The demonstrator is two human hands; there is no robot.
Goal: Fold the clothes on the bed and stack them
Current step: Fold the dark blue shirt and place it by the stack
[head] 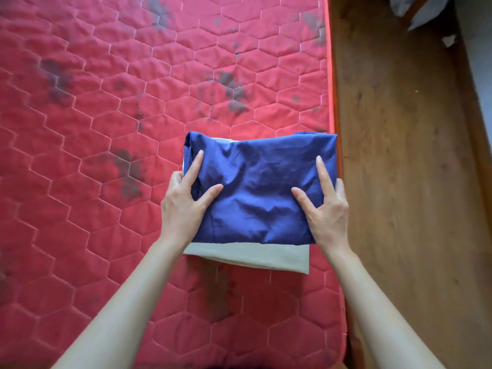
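A folded dark blue garment (259,187) lies on top of a folded beige garment (247,255) near the right edge of the red quilted mattress (93,129). My left hand (183,198) holds the blue garment's left side, thumb and forefinger on top and the other fingers tucked round the edge. My right hand (326,203) holds its right side the same way. The beige cloth shows below and a little above the blue one.
The mattress has dark stains in several places. Its orange right edge (331,75) borders a brown wooden floor (399,155). A grey-white cloth (423,9) lies at the top right corner.
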